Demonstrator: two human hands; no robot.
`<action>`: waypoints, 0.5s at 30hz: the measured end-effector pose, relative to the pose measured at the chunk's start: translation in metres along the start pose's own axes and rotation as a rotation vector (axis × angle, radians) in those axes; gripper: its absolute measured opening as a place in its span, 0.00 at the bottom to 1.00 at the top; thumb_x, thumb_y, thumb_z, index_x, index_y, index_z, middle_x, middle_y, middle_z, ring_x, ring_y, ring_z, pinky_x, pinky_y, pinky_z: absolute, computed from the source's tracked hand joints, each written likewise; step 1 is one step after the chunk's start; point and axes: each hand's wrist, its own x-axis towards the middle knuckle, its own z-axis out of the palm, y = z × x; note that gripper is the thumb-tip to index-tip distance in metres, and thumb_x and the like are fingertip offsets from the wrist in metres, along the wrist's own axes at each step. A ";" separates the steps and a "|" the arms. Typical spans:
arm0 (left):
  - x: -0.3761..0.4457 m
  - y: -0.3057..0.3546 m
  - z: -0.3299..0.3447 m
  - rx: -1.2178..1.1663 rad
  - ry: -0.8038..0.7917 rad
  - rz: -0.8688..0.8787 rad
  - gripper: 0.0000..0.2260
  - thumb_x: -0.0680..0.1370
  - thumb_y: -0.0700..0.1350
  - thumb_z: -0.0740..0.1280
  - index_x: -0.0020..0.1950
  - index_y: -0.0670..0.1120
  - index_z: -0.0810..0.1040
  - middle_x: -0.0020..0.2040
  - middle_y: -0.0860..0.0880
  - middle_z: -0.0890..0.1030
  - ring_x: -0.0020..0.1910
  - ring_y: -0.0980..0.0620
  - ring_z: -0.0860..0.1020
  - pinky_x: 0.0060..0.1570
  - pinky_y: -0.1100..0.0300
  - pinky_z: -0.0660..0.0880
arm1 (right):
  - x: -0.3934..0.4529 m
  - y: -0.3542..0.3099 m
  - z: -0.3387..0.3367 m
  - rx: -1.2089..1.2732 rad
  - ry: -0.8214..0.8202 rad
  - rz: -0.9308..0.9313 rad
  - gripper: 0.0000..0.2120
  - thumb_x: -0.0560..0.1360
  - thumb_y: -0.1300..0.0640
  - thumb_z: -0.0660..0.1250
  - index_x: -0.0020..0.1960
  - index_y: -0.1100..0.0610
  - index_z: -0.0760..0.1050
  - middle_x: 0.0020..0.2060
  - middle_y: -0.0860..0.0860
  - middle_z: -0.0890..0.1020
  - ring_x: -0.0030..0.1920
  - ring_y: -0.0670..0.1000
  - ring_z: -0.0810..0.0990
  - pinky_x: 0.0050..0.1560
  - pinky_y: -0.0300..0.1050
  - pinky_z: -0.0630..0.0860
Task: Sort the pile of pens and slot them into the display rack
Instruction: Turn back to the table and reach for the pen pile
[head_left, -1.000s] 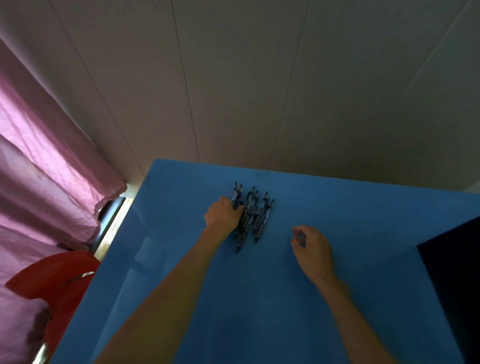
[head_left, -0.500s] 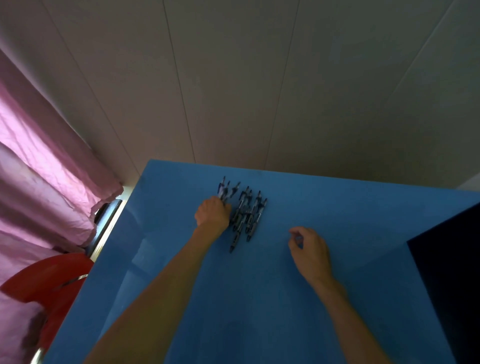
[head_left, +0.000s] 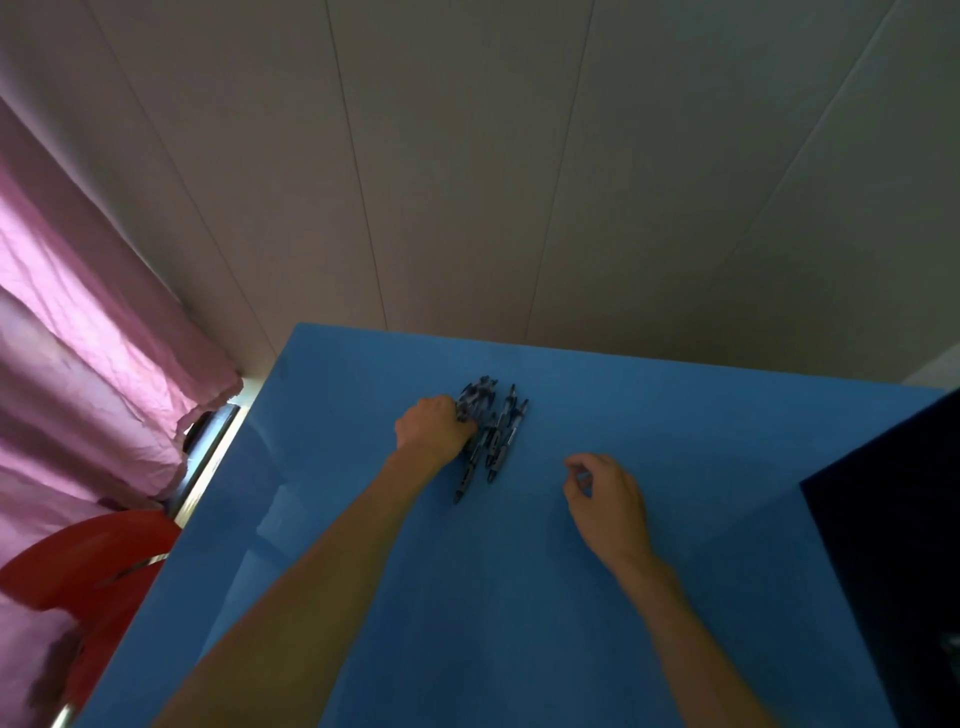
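The pens (head_left: 488, 436) lie bunched at the table's (head_left: 675, 415) twelve o'clock. Light, stiff and apt to roll, they are best taken mid-barrel. The left hand (head_left: 434, 428) curls round several; the right hand (head_left: 605, 496), at three o'clock, hangs loosely curled, holding nothing.

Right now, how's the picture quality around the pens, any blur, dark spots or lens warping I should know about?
Head view: dim overall, the blue table darkest at its near end; the pens are small, and those at the left hand smear together; the wide lens bends the wall seams outward; the pink curtain is the brightest area; the dark object at right shows no detail.
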 end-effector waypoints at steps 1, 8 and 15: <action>-0.001 0.002 -0.002 0.017 -0.014 -0.008 0.17 0.76 0.55 0.68 0.35 0.47 0.67 0.35 0.48 0.74 0.33 0.50 0.72 0.32 0.60 0.68 | -0.001 -0.001 0.000 0.000 0.001 -0.009 0.11 0.79 0.60 0.67 0.60 0.55 0.79 0.53 0.48 0.80 0.50 0.47 0.79 0.51 0.40 0.75; -0.007 -0.006 -0.013 0.073 -0.034 -0.037 0.20 0.72 0.60 0.70 0.34 0.48 0.67 0.32 0.51 0.71 0.30 0.52 0.70 0.31 0.62 0.66 | -0.010 -0.007 -0.002 -0.014 -0.010 -0.042 0.11 0.80 0.60 0.66 0.61 0.55 0.79 0.55 0.47 0.80 0.52 0.46 0.78 0.54 0.40 0.75; -0.031 -0.049 -0.001 -0.404 0.224 -0.129 0.05 0.71 0.48 0.69 0.44 0.50 0.76 0.33 0.50 0.78 0.32 0.50 0.76 0.31 0.59 0.70 | -0.007 -0.022 0.011 -0.012 -0.008 -0.101 0.12 0.80 0.60 0.66 0.62 0.55 0.78 0.56 0.47 0.80 0.52 0.45 0.77 0.55 0.40 0.75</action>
